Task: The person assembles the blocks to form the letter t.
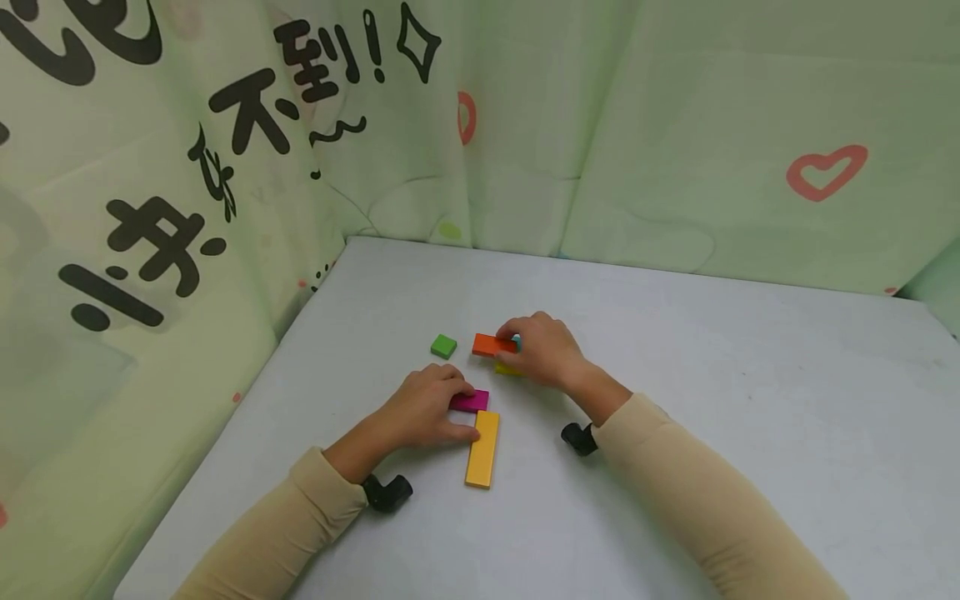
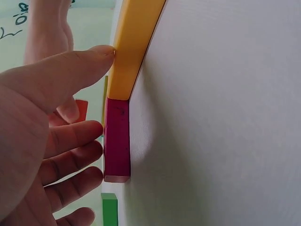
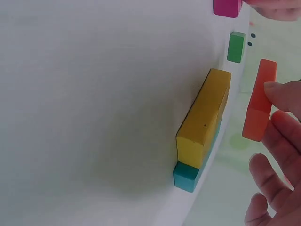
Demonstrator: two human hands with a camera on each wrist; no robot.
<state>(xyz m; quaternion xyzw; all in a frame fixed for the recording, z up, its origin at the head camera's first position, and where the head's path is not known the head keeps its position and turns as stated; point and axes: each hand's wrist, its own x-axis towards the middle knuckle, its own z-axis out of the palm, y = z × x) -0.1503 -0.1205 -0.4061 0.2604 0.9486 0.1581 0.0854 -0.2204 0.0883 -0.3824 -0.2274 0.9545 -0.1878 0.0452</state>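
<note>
My right hand (image 1: 547, 348) pinches an orange-red block (image 3: 260, 101) between thumb and fingers, raised off the table in the right wrist view. Beneath it lie a yellow block (image 3: 202, 115) and a teal block (image 3: 186, 177), side by side and touching. Fingertips of my left hand (image 1: 427, 408) rest on a magenta block (image 2: 116, 141), while its thumb touches a long amber block (image 2: 134, 42). Those two blocks meet end to end, the amber one (image 1: 483, 454) pointing toward me. A small green block (image 1: 443, 347) lies by itself beyond the left hand.
The blocks lie on a white table (image 1: 712, 417). A pale green curtain (image 1: 675, 142) with dark lettering and hearts hangs along its back and left edges. Black wrist cameras (image 1: 387, 493) stick out below both hands.
</note>
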